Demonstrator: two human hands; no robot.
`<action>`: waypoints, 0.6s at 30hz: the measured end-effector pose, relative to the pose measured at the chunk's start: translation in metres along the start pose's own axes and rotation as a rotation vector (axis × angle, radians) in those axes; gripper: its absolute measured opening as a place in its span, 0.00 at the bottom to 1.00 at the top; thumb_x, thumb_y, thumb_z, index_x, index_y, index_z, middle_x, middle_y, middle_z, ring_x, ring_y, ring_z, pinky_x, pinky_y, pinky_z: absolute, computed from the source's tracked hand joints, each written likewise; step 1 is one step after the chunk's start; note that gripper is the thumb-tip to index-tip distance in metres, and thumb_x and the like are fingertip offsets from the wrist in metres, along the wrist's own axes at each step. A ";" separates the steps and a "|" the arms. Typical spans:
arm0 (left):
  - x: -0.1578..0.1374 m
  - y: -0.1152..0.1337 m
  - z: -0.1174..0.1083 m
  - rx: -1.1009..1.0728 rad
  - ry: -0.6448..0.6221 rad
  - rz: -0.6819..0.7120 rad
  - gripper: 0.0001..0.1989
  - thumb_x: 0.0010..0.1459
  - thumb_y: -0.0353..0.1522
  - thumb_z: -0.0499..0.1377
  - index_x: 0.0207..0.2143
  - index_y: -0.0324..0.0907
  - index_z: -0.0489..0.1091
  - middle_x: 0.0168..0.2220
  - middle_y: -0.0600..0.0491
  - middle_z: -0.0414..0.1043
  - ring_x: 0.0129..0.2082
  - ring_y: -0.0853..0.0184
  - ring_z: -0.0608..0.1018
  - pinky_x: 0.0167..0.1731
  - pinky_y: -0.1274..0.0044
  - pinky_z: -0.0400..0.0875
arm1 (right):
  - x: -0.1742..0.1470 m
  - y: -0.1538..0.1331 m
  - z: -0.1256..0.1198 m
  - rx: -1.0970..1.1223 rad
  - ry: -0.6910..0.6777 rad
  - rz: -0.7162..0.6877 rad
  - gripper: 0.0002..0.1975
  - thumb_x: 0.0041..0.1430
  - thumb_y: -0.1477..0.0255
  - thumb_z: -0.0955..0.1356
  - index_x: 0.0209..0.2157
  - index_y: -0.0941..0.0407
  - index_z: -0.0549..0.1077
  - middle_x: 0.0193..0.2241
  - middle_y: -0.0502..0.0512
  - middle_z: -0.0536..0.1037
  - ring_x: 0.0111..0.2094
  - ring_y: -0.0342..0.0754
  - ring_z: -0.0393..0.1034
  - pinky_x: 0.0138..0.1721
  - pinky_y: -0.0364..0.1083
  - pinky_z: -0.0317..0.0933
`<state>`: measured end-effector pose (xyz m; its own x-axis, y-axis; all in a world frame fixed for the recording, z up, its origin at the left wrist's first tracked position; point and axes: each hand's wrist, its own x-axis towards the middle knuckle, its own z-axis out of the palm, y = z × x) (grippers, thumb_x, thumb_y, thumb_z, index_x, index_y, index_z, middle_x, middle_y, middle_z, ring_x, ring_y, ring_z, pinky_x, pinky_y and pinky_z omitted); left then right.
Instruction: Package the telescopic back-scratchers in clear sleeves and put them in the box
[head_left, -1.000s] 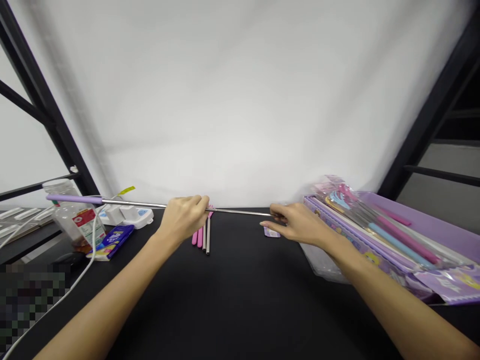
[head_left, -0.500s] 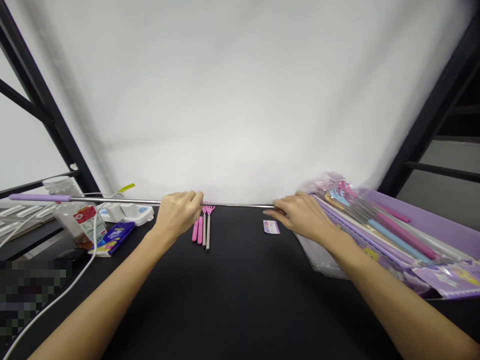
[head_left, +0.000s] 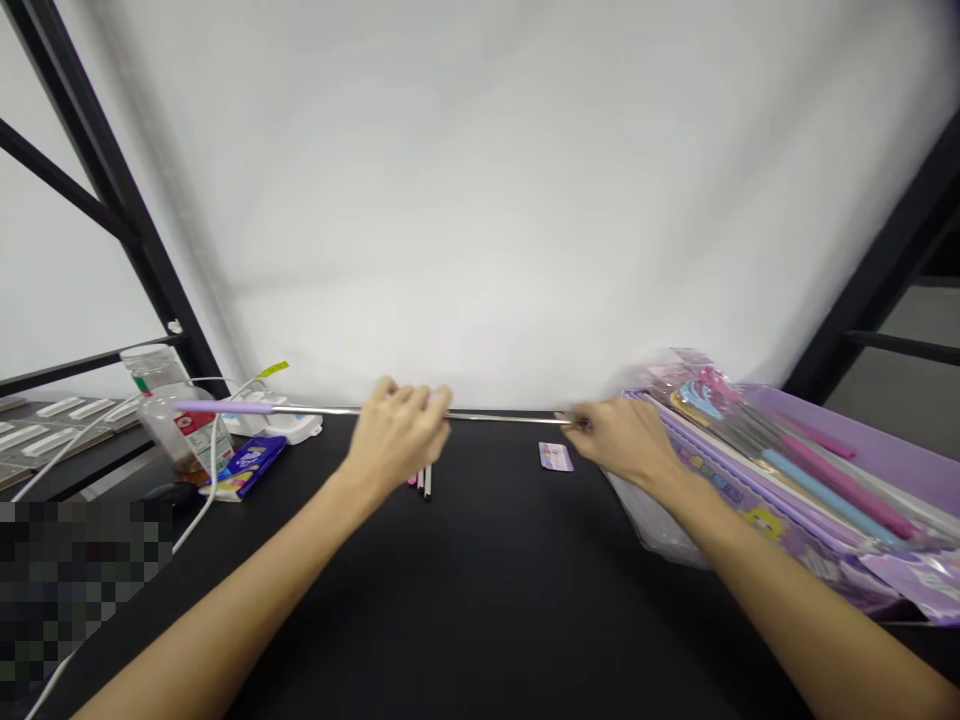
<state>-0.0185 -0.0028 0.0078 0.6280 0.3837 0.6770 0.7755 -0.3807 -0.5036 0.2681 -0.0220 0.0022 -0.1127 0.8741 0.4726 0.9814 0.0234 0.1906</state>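
Note:
A telescopic back scratcher with a purple handle (head_left: pixel 225 407) and a thin metal rod (head_left: pixel 502 417) is held level above the far edge of the black table. My left hand (head_left: pixel 401 425) is closed around the middle of the rod, its fingers slightly blurred. My right hand (head_left: pixel 619 437) pinches the rod's right end, and its fingers hide the tip. Below my left hand, pink and silver back scratchers (head_left: pixel 426 482) lie on the table, mostly covered by the hand. A small purple-and-white card (head_left: pixel 556 457) rests left of my right hand.
At right stands a purple box (head_left: pixel 885 455) of bagged back scratchers, with a clear plastic bag (head_left: pixel 660 525) beside it. Left are a plastic jar (head_left: pixel 176 420), a blue packet (head_left: pixel 247 465), a white power strip (head_left: pixel 300 428) and a white cable (head_left: pixel 214 455). A white backdrop (head_left: pixel 480 200) rises behind.
The held back scratcher has become shorter: its purple handle has come rightward, closer to my left hand. My left hand has shifted right and covers more of the pink scratchers. The view has shifted slightly.

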 end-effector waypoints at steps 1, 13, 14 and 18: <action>-0.002 -0.008 0.001 0.028 -0.057 -0.072 0.08 0.60 0.30 0.53 0.35 0.38 0.72 0.25 0.49 0.73 0.26 0.60 0.77 0.32 0.69 0.64 | 0.000 0.007 0.001 -0.019 -0.010 0.031 0.18 0.61 0.63 0.61 0.26 0.54 0.78 0.24 0.60 0.81 0.29 0.55 0.75 0.25 0.46 0.42; -0.002 0.000 0.004 -0.101 -0.079 0.138 0.10 0.66 0.35 0.51 0.39 0.39 0.70 0.32 0.49 0.73 0.32 0.62 0.76 0.34 0.71 0.63 | -0.002 0.006 0.003 -0.026 -0.029 0.031 0.17 0.61 0.65 0.61 0.27 0.55 0.78 0.25 0.61 0.81 0.29 0.56 0.75 0.25 0.47 0.45; -0.003 -0.010 0.006 -0.079 -0.093 0.140 0.11 0.67 0.36 0.51 0.40 0.39 0.70 0.31 0.49 0.72 0.32 0.62 0.76 0.35 0.71 0.63 | -0.001 0.014 0.003 -0.049 -0.043 0.048 0.16 0.59 0.66 0.62 0.27 0.55 0.78 0.25 0.62 0.81 0.30 0.57 0.75 0.26 0.47 0.46; -0.010 -0.027 0.016 -0.229 -0.149 0.316 0.11 0.69 0.31 0.49 0.35 0.39 0.69 0.27 0.53 0.71 0.27 0.67 0.74 0.31 0.74 0.62 | -0.001 0.020 0.001 -0.086 -0.077 0.030 0.16 0.58 0.66 0.62 0.27 0.55 0.79 0.26 0.63 0.81 0.31 0.58 0.76 0.26 0.46 0.47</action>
<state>-0.0444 0.0167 0.0057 0.8483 0.3288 0.4151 0.5193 -0.6701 -0.5303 0.2882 -0.0218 0.0052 -0.0684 0.9084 0.4124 0.9668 -0.0416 0.2519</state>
